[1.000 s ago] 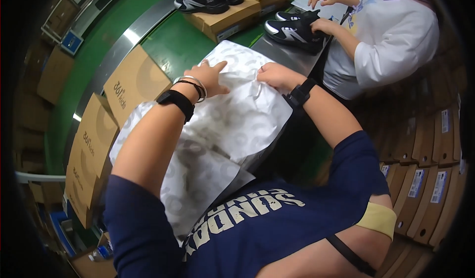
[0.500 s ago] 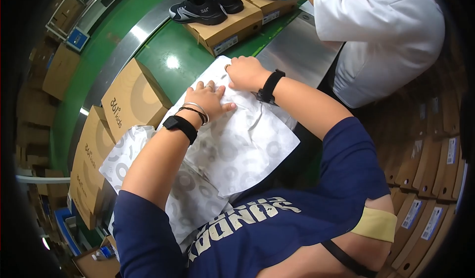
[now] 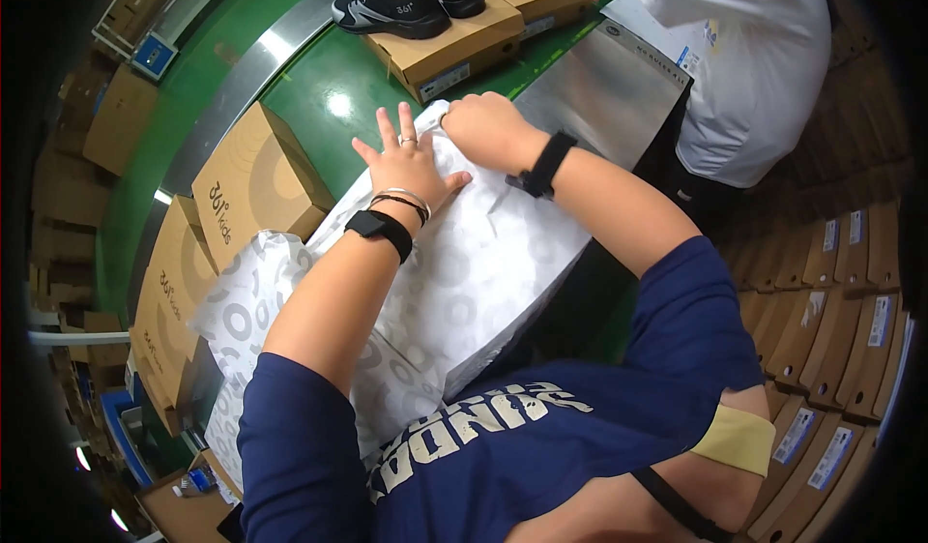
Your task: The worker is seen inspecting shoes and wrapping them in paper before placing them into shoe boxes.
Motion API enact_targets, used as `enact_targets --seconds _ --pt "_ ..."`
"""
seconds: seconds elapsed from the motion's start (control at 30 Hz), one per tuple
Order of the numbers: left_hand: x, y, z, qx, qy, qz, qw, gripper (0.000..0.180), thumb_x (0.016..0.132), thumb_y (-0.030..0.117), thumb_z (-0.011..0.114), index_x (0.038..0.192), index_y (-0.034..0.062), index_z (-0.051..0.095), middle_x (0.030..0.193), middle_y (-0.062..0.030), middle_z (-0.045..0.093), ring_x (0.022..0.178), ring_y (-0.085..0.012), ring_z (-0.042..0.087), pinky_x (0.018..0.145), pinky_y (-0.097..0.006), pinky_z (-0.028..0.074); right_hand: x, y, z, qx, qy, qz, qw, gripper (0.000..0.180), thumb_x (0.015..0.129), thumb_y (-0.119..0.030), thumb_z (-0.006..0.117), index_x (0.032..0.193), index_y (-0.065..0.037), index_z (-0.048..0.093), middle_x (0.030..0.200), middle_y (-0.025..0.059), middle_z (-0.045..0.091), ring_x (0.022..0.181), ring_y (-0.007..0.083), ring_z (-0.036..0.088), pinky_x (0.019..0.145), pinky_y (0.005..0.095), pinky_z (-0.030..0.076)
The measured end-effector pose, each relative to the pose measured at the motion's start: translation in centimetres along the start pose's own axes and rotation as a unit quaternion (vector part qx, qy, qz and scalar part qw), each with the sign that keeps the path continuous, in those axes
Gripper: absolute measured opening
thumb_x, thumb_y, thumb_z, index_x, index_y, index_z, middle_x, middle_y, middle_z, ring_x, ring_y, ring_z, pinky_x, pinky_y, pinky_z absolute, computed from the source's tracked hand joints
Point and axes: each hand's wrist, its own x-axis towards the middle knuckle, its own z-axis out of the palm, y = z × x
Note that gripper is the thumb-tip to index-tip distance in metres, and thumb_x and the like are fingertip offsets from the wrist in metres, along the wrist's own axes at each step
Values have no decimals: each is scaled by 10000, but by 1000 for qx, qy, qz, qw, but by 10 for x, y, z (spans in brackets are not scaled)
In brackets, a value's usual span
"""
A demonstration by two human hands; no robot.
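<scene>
White wrapping paper (image 3: 503,253) with grey ring shapes lies spread before me in wrinkled layers, its near part reaching my shirt. My left hand (image 3: 408,163) rests on its far part, fingers spread and pointing away. Just to the right, my right hand (image 3: 491,133) is closed at the paper's far edge, with a bit of white paper showing beside the curled fingers. The fingertips of that hand are partly hidden. Whatever lies under the paper cannot be seen.
Brown shoe boxes (image 3: 253,190) stand to the left of the paper. Farther off, black sports shoes (image 3: 401,6) sit on a closed shoe box (image 3: 449,50) on the green surface. A person in a white shirt (image 3: 739,59) works at the far right. Stacked boxes (image 3: 822,350) fill the right side.
My left hand has moved slightly right and its fingers have spread wider. The paper's right part, earlier loose and pointed, now hangs down smoother. The person in white has shifted.
</scene>
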Motion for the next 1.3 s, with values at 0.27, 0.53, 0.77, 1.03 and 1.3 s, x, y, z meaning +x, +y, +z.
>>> enact_targets --seconds 0.27,0.53,0.77,1.03,1.3 --pt "12 -11 10 -164 -64 -80 981 694 761 600 449 1351 289 256 1428 -172 102 1307 -403 60 964 -622 158 -72 -44 -17 4 -258 21 966 984 640 -421 695 1330 46 172 1352 299 173 1276 359 213 963 493 304" --pt "-104 -103 -37 -170 72 185 965 448 793 326 566 1214 202 478 1258 -159 432 1161 -321 393 977 -492 240 -70 -34 -33 -35 -300 151 941 911 636 -453 686 1312 3 280 1349 272 236 1274 341 221 934 588 248" --pt "-279 -173 52 -140 89 -85 982 722 609 298 714 1246 116 425 1317 -279 271 1221 -451 238 995 -502 208 -19 -134 -28 227 -55 -46 971 505 739 -212 590 1181 -9 456 1127 209 503 1052 312 485 912 373 363" --pt "-333 -181 142 -711 164 -132 671 866 693 167 672 1354 3 136 1357 -218 239 1252 -279 262 1022 -331 208 102 -177 21 609 -119 -10 784 428 761 33 424 1187 -2 451 1155 106 509 1074 172 466 925 271 353" --pt "-327 -210 140 -716 93 -60 689 909 682 149 695 1350 -27 104 1322 -160 304 1246 -227 262 1021 -328 217 131 -160 66 708 -114 72 693 281 722 -89 581 990 -30 520 789 27 546 727 101 517 666 232 417"
